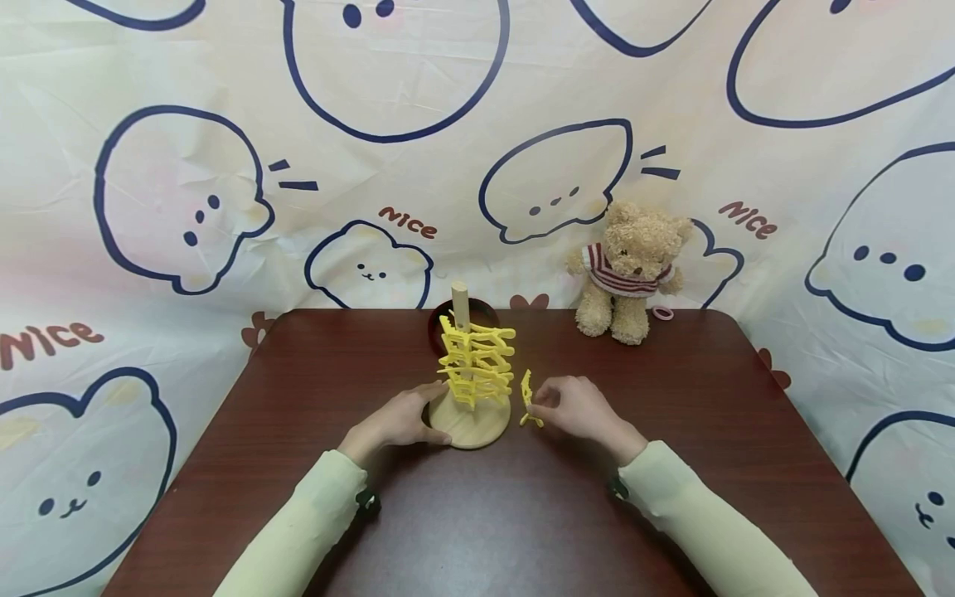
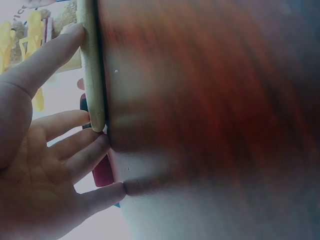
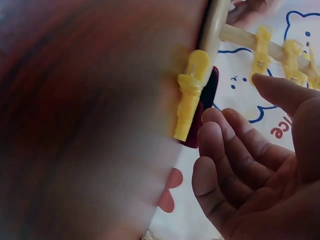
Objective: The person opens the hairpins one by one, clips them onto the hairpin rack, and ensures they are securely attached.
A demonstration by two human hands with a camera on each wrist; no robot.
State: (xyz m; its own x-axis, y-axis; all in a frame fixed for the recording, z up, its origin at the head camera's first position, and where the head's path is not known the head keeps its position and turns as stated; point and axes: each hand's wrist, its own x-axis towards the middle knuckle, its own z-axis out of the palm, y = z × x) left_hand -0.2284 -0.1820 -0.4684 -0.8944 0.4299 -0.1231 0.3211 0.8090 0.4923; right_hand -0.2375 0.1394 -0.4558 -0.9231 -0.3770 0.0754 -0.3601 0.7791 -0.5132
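Observation:
A wooden stand (image 1: 468,429) with a round base and upright post carries several yellow plastic pieces (image 1: 481,365) in tiers. My left hand (image 1: 399,419) holds the base rim at its left side; in the left wrist view the thumb lies against the base (image 2: 92,65), with the fingertips around its edge. To the stand's right, a loose yellow piece (image 3: 190,97) is on the table. Beside that piece is my right hand (image 1: 578,406), its thumb and relaxed fingers apart, with nothing between them in the right wrist view.
Behind the stand sits a dark red bowl (image 1: 485,311), partly hidden. A teddy bear (image 1: 634,240) in a striped top sits at the back right edge of the brown table (image 1: 358,356), near a pink ring (image 1: 662,313). A printed cloth (image 1: 448,182) hangs behind.

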